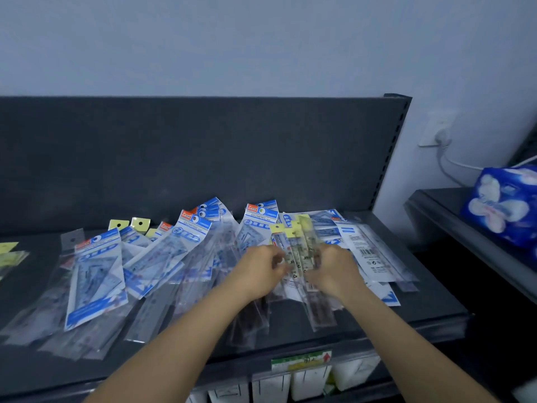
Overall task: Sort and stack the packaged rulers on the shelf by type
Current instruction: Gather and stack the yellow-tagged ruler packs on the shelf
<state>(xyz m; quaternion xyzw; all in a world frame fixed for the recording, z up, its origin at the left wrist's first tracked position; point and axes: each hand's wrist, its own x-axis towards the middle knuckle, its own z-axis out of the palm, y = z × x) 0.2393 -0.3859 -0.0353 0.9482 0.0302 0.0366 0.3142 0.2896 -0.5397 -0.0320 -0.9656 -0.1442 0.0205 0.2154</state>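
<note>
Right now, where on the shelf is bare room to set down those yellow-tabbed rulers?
Bare shelf at the front right corner, beside the white-backed packets; also far left, between the yellow packs and the blue set-square packets. The middle is crowded under the yellow-tabbed rulers.

Centre frame, the blue header card of one ruler pack reads "GEOMETRIC", a big "2" in a ring just under it, and the same word shows on a second header card to its left. Right of centre, a white pack back carries a barcode, its fine print too small to read. At the bottom edge, a shelf tag shows a red up-arrow.
</note>
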